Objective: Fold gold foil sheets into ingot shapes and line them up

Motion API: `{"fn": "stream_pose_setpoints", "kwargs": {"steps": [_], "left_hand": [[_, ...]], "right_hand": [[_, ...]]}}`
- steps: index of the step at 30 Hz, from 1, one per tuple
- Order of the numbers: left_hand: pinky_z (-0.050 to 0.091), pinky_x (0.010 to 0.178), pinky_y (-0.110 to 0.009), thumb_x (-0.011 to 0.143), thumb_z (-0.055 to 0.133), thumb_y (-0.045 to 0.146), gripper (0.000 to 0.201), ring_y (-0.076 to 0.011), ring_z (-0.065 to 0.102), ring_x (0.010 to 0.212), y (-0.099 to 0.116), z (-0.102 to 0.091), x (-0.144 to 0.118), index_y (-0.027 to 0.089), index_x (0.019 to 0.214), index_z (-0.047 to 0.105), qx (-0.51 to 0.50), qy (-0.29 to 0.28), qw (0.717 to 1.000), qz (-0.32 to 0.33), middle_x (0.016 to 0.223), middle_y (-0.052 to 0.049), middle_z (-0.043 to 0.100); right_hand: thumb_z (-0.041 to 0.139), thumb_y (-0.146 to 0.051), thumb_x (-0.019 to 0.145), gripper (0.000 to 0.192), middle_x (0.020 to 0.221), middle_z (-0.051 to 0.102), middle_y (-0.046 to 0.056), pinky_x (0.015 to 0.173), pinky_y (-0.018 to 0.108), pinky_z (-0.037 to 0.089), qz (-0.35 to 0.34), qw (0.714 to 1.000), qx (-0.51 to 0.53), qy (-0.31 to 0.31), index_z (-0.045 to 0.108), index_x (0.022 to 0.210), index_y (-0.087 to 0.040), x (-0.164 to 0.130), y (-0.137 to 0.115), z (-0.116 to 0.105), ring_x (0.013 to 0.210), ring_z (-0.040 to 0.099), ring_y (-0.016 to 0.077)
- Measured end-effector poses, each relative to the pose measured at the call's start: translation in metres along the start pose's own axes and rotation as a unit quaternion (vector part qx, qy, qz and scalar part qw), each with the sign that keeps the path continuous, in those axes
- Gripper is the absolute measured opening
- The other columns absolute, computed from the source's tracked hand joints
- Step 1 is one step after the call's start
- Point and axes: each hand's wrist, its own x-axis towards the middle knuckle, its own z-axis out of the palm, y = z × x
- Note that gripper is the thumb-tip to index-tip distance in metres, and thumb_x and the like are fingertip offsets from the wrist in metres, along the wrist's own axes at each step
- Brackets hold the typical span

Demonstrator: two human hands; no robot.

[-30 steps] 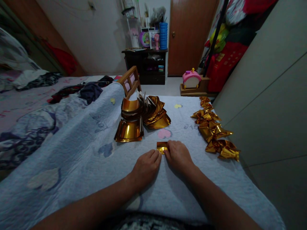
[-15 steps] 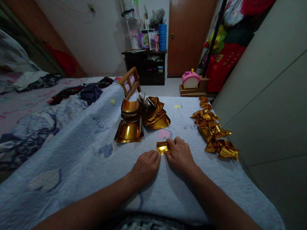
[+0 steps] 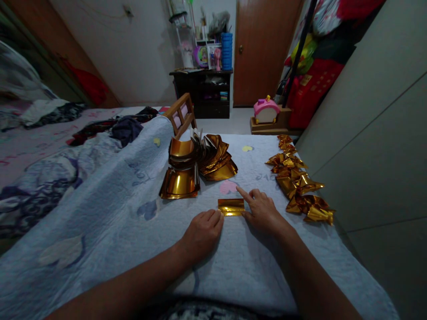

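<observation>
1. Two bare hands rested on the quilted bedspread [image 3: 100, 209], either side of a small folded gold foil strip [image 3: 231, 207] that lay flat near the bed's middle.
2. Left hand [image 3: 202, 233] lay knuckles up, its fingers curled loosely with the tips touching the strip's left end; it gripped nothing.
3. Right hand [image 3: 263, 212] lay spread at the strip's right end, forefinger extended forward along the far corner, thumb against the near edge; the fingers were splayed and pressing, not pinching.
4. Judged handling: the strip looked very light, thin and glossy, likely slippery on top, readily creased and easily dented. It would hold a fold but lift poorly from soft quilting.
5. Judged hold: pinch at the short ends or slide a fingertip under one corner; avoid pressing mid-span.
6. Beyond lay a stack of gold foil sheets [image 3: 180, 183]; to the right, a row of folded gold pieces [image 3: 300, 184], well apart from the strip.
</observation>
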Motion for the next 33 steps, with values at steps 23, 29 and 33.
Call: {"fn": "stream_pose_setpoints", "kwargs": {"steps": [23, 29, 33], "left_hand": [[0.057, 0.076, -0.036, 0.093, 0.052, 0.010, 0.014, -0.0236, 0.064, 0.089, 0.002, -0.017, 0.016, 0.016, 0.097, 0.064, -0.057, -0.044, 0.994, -0.087, 0.098, -0.009, 0.068], [0.055, 0.071, -0.033, 0.093, 0.057, 0.020, 0.010, -0.0222, 0.068, 0.081, 0.000, -0.031, 0.036, 0.017, 0.093, 0.066, -0.117, -0.122, 0.974, -0.153, 0.092, -0.007, 0.070], [0.055, 0.078, -0.036, 0.091, 0.058, 0.021, 0.013, -0.0251, 0.071, 0.090, -0.002, -0.032, 0.047, 0.016, 0.100, 0.067, -0.184, -0.111, 0.958, -0.192, 0.099, -0.009, 0.074]], "right_hand": [[0.059, -0.015, 0.083, 0.009, 0.100, 0.061, 0.007, 0.087, 0.033, 0.037, -0.035, 0.989, 0.134, 0.048, 0.067, 0.088, -0.017, 0.012, -0.007, 0.007, 0.097, 0.051, 0.0215], [0.053, -0.009, 0.078, 0.011, 0.091, 0.062, 0.006, 0.082, 0.031, 0.042, -0.060, 0.965, 0.236, 0.097, 0.057, 0.077, -0.019, 0.013, -0.007, 0.008, 0.089, 0.055, 0.0194], [0.052, -0.010, 0.078, 0.012, 0.104, 0.065, 0.009, 0.084, 0.032, 0.045, -0.066, 0.932, 0.321, 0.153, 0.051, 0.077, -0.021, 0.013, -0.007, 0.010, 0.096, 0.060, 0.0204]]}}
